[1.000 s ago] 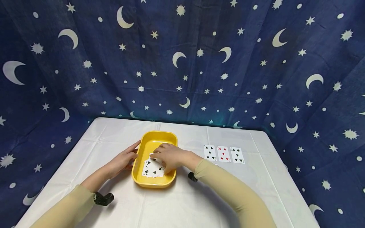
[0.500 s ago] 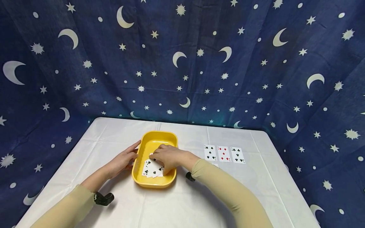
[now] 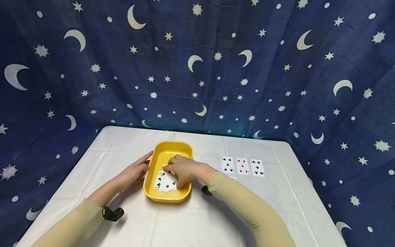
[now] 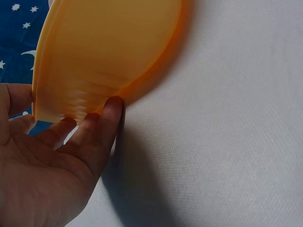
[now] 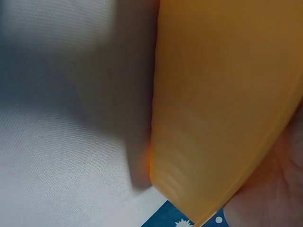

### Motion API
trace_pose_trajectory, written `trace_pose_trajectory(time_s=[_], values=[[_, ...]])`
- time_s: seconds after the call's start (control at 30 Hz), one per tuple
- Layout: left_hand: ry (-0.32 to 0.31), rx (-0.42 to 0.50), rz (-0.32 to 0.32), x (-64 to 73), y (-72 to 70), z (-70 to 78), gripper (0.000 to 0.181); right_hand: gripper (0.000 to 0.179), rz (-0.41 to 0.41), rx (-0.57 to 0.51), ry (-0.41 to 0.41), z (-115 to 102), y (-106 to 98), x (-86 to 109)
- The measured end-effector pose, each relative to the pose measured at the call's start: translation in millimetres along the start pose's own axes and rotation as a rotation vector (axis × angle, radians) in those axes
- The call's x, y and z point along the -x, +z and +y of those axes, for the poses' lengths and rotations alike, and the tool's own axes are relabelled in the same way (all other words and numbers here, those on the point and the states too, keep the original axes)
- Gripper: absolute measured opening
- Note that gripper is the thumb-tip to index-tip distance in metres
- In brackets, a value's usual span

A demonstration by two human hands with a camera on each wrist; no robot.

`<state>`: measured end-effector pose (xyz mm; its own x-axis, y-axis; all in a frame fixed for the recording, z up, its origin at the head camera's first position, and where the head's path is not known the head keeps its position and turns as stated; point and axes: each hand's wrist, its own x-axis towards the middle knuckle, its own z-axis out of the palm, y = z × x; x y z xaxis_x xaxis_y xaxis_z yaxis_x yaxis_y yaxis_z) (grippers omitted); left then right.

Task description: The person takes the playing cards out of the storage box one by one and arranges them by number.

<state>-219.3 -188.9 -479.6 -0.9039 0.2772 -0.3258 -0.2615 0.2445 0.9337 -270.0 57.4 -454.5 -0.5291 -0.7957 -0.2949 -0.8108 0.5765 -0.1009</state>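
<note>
Now, left hand (image 3: 131, 175) relaxed against yellow tray (image 3: 160, 197), right hand (image 3: 184, 169) over cards (image 3: 166, 181) inside (cannot tell if gripping).

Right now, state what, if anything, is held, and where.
Left hand only touches the outside of the tray; whether the right hand holds any cards can't be told.

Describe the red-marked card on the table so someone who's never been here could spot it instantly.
On the white table, find the yellow tray. To its right, seen from the person's side, three face-up playing cards lie in a row. The red-marked card is the middle one, showing red diamonds while the neighbouring cards both bear black marks.
</note>
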Motion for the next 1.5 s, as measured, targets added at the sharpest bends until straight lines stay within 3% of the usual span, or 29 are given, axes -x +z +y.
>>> trace_pose_trajectory(time_s=[0.63, 1.23, 1.5], values=[[0.0, -0.015, -0.004, -2.7, 1.2, -0.3, 0.07, 0.093, 0.088, -0.112, 0.069, 10, -18, 21.9], [0.007, -0.004, -0.005, -1.8, 0.7, -2.2, 0.07, 0.089, 0.242, -0.147, 0.146, 42, -37, 81.5], [0.009, -0.007, -0.002, 0.6, -0.3, -0.4, 0.07, 0.089, 0.279, -0.151, 0.205, 63, -35, 116.2]])
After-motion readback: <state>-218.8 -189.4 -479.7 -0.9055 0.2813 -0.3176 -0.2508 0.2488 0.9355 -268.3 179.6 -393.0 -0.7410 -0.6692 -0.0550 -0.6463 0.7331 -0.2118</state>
